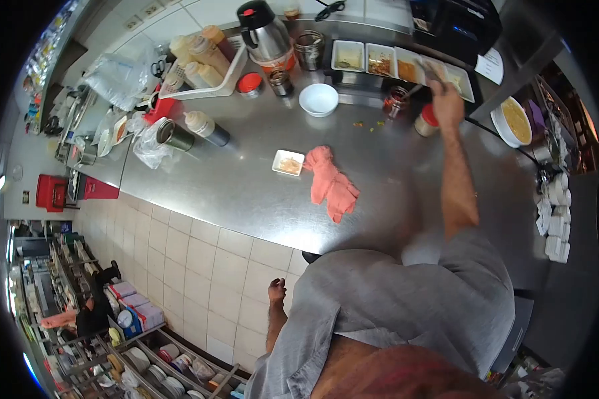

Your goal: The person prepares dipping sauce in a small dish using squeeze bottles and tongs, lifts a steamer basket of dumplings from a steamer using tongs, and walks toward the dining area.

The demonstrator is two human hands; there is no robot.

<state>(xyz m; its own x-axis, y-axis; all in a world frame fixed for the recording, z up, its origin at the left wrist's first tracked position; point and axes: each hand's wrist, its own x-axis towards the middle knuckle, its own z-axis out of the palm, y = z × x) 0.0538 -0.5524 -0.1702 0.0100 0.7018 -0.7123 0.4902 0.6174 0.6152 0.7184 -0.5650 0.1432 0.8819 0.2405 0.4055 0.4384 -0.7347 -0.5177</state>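
Apparently pinching a blurred utensil (430,72) in right fingers (436,87), with left fingers (279,286) half-curled and empty, risks toppling the red-lidded jar (426,122) by swinging left.

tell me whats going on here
The person's right hand is over the right end of the row of white food containers; anything its fingers grip is too blurred to name. The left hand hangs low, off the steel counter. There, a pink cloth lies beside a small white dish, with a white bowl farther back.
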